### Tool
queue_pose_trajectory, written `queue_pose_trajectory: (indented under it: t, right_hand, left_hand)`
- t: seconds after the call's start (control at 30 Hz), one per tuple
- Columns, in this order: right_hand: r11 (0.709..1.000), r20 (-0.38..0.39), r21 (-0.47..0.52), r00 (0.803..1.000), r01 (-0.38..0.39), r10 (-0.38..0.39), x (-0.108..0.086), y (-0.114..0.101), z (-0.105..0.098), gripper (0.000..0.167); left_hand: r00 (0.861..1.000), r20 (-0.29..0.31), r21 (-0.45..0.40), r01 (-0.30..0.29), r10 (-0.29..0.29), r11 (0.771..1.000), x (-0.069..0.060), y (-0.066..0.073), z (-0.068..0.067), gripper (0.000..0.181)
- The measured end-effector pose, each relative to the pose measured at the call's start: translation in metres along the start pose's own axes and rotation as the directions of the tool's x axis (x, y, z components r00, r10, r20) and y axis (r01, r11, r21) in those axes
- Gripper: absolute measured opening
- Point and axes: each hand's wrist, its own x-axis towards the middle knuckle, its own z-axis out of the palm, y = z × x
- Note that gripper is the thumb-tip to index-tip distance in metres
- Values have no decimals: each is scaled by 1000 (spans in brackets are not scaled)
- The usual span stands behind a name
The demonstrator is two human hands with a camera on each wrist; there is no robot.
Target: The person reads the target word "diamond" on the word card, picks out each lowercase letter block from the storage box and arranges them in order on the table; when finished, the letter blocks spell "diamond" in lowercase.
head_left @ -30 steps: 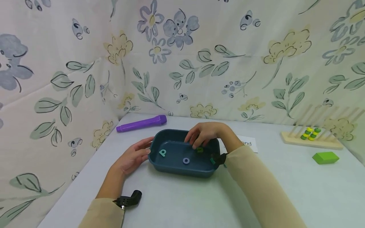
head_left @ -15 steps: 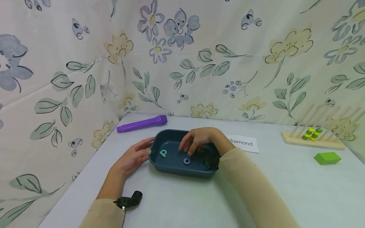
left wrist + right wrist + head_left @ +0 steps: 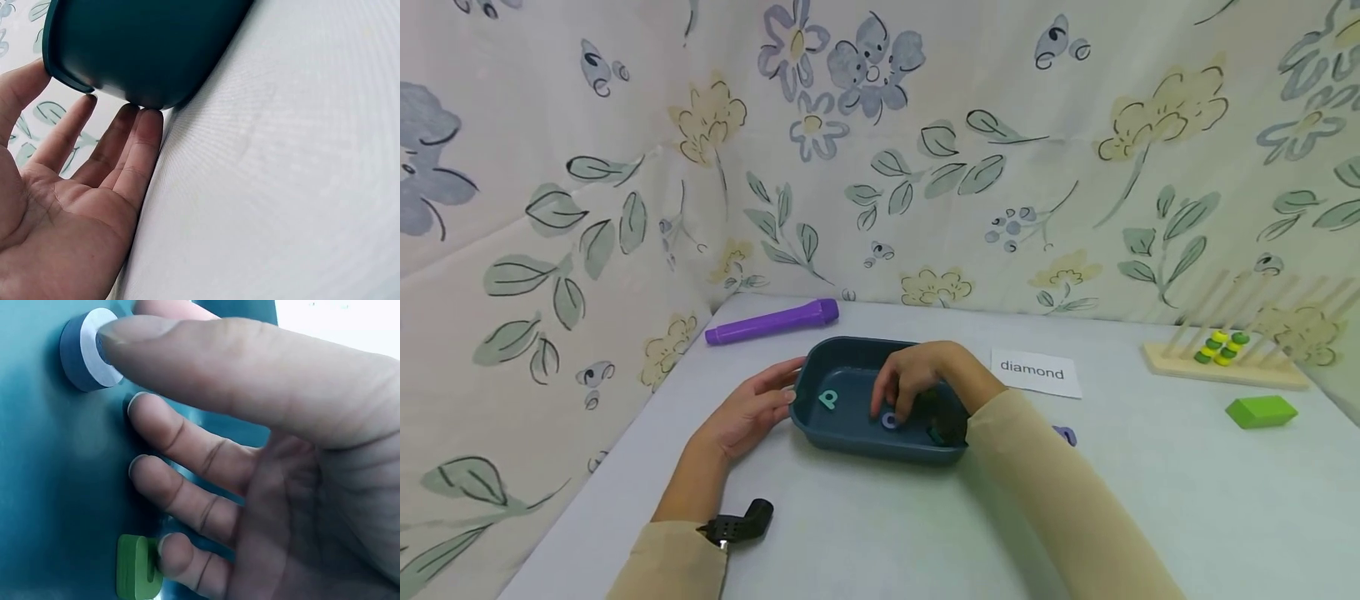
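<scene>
Right-wrist view gives the ring (image 3: pixel 78 353) close up: thumb tip overlaps its face, index mostly hidden behind the thumb. Same view shows a green piece (image 3: pixel 130 567) by the little fingertip; the head view has that spot blocked by the right hand (image 3: pixel 917 373). Left-wrist view adds fingertips on the tray's outer wall, low near the table (image 3: pixel 850 525) — from the head they're largely behind the thumb side.

Tray (image 3: pixel 865 447): dark blue, rounded corners. Inside it: ring at about the middle, toward the front wall; letter-like teal piece (image 3: pixel 827 402) near the left end; the green piece, right of the ring. Outside the tray: purple stick (image 3: pixel 772 322) behind its left end, "diamond" card (image 3: pixel 1037 373) behind and right, purple piece (image 3: pixel 1065 435) to its right and partly covered by the sleeve (image 3: pixel 1067 492), green block (image 3: pixel 1261 412) and bead rack (image 3: pixel 1225 368) farther right.

Left hand (image 3: pixel 758 412): at the tray's left end, palm turned inward, fingers fairly straight, tips against wall, thumb at rim. Right hand: reaches down into the tray, fingers bent, thumb and index either side of the ring — can't tell if it's pinched.
</scene>
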Motion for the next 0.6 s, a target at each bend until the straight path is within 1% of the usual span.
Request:
queue_pose_trajectory:
  t: [0.17, 0.37, 0.6]
  right_hand:
    - [999, 16, -35, 1000, -26, 26, 2, -3, 2, 32]
    - [996, 10, -72, 999, -44, 45, 3, -7, 5, 31]
    - [992, 2, -112, 998, -65, 65, 4, -8, 6, 33]
  left_hand:
    - [1000, 8, 3, 1, -2, 1000, 0, 1, -1, 62]
    - [1000, 5, 11, -7, 7, 1000, 0, 1, -2, 62]
    - [1000, 12, 11, -4, 4, 1000, 0, 1, -1, 62]
